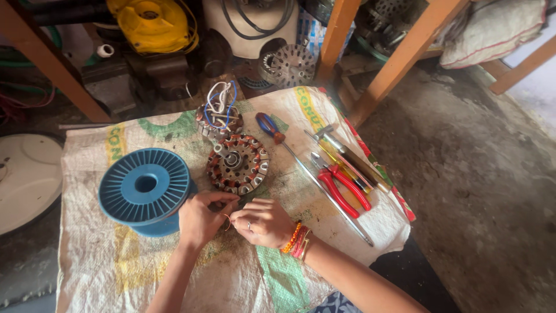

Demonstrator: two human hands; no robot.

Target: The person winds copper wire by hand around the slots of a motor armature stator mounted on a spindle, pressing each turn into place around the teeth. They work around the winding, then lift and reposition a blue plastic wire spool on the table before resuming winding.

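Woven sacking (174,272) covers our concrete floor (475,174) between wooden legs (405,55). Our left hand (200,220) and right hand (263,222) pinch thin copper wire (227,222) just below the stator (237,164), beside the blue spool (145,188).

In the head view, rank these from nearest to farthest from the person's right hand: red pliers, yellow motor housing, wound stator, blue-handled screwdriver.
From the right hand:
1. Wound stator, just above it.
2. Red pliers, to the right.
3. Blue-handled screwdriver, its handle farther up.
4. Yellow motor housing, top left.
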